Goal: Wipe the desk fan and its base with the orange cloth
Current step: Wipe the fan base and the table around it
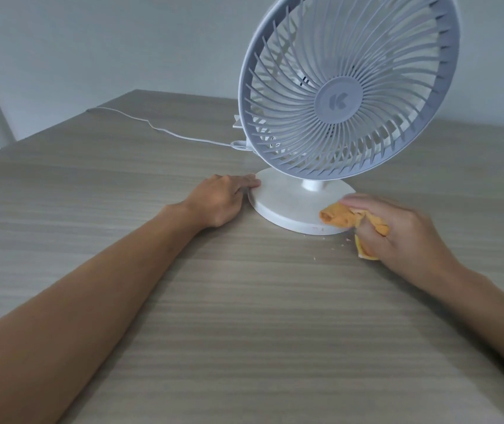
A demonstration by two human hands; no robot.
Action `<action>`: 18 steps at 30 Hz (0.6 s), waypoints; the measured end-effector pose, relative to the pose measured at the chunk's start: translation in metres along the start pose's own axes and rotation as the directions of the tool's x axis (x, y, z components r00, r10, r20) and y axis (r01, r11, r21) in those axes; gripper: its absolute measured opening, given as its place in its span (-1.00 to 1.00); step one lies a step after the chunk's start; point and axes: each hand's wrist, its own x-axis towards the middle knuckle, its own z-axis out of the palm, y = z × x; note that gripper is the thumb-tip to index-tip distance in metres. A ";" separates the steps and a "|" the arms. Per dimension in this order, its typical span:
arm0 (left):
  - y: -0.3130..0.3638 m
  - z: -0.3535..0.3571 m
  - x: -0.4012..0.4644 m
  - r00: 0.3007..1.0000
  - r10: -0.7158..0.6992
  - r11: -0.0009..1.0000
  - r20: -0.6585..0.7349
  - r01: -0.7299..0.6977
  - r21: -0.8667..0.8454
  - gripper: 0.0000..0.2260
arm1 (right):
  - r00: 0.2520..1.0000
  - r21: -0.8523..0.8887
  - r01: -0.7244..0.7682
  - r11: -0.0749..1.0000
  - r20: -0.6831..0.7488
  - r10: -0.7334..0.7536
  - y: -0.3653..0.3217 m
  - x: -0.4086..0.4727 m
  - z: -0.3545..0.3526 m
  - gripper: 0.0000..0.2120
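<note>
Your left hand point(223, 198) is lying on the table point(122, 194), grip released, fingertips touching the left rim of the base point(284, 206) and seemingly steadying it. A white cable point(159, 128) is trailing off from behind the fan toward the far left. The desk fan point(348, 87) is standing right of centre, grille tilted back. At the base's near right edge your right hand point(397, 231) is grasping the bunched orange cloth point(339, 218) and pressing it onto the rim. Judging progress: you're working on the base; whether the grille is done can't be told. Small crumbs point(336, 247) are sitting beside the cloth. The table is grey wood-grain; behind it a plain pale wall point(122, 41).
</note>
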 end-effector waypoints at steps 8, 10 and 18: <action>-0.002 0.004 0.000 1.000 -0.009 0.999 0.006 0.008 0.034 -0.51 | 0.975 -0.033 0.166 0.986 0.156 -0.159 -0.035 0.040 0.057 -0.62; -0.002 0.003 0.000 1.000 -0.013 0.999 0.014 0.012 0.041 -0.48 | 0.956 0.000 0.236 0.972 0.179 -0.232 -0.034 0.038 0.051 -0.63; -0.001 0.000 -0.002 1.000 -0.018 0.997 0.016 0.017 0.080 -0.40 | 0.898 -0.052 0.352 0.934 0.300 -0.322 0.010 0.008 0.017 -0.59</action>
